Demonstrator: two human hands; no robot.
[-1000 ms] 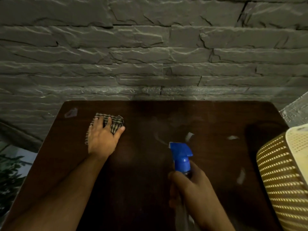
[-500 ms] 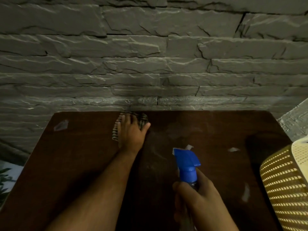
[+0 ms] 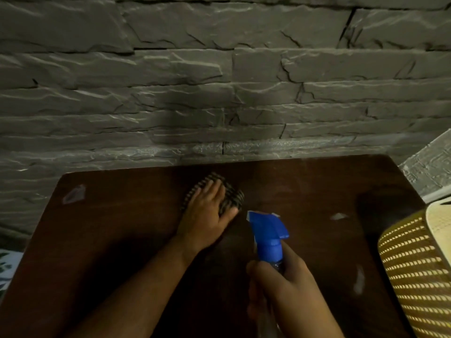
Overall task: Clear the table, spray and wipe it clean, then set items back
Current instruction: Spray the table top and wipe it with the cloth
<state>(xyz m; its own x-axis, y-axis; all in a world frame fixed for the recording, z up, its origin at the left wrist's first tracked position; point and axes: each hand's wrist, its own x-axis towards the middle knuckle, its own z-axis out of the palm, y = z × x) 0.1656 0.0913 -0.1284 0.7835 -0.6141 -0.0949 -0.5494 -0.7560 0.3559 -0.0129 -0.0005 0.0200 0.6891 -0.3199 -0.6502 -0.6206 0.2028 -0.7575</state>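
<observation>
The left hand (image 3: 208, 213) lies flat, fingers straight, pressing the checked cloth (image 3: 229, 195) onto the table (image 3: 122, 228) at frame centre. The right hand (image 3: 280, 286), lower centre, grips the spray bottle (image 3: 268, 237). Pale smears lie right of the cloth, so wiping likely proceeds rightward.

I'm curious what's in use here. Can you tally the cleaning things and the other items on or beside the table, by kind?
Spray bottles: 1, blue-topped spray bottle
Cloths: 1, checked cloth
Baskets: 1, yellow perforated basket
Total: 3
</observation>
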